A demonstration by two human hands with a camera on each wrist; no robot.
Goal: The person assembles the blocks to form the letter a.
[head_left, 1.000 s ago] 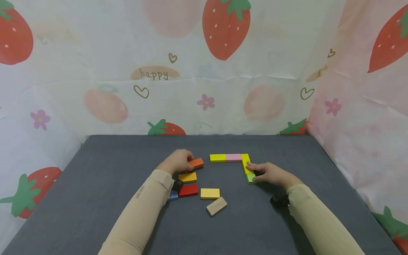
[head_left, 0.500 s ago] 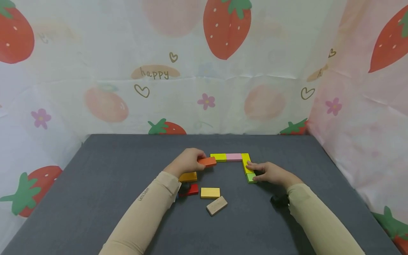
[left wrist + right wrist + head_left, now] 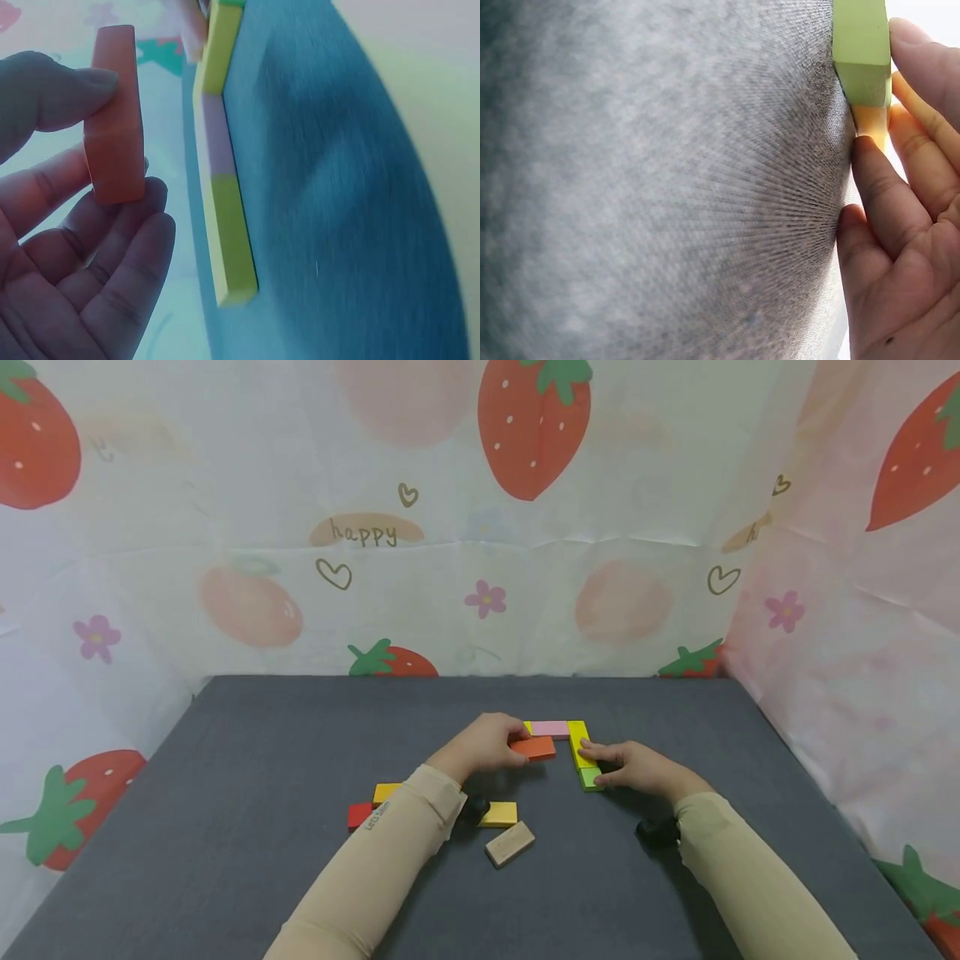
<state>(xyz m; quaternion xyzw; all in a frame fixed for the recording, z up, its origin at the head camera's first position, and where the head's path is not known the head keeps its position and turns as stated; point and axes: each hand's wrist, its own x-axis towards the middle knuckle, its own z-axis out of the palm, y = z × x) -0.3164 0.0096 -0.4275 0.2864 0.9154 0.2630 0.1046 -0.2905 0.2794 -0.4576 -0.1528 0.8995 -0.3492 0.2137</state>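
My left hand pinches an orange block between thumb and fingers, just in front of a row of blocks. In the left wrist view the orange block is apart from that row. The row has a yellow block, mostly covered by my left hand in the head view, then a pink block. At its right end a second yellow block turns toward me, followed by a light green block. My right hand touches these last two, its fingers relaxed.
On the dark table, an amber block and a red block show partly behind my left forearm. A pale yellow block and a tilted plain wooden block lie nearer. A strawberry-print cloth surrounds the table.
My left hand has carried the orange block rightward, from beside the amber block to in front of the row. Its forearm now covers more of the loose blocks. My right hand stays in place.
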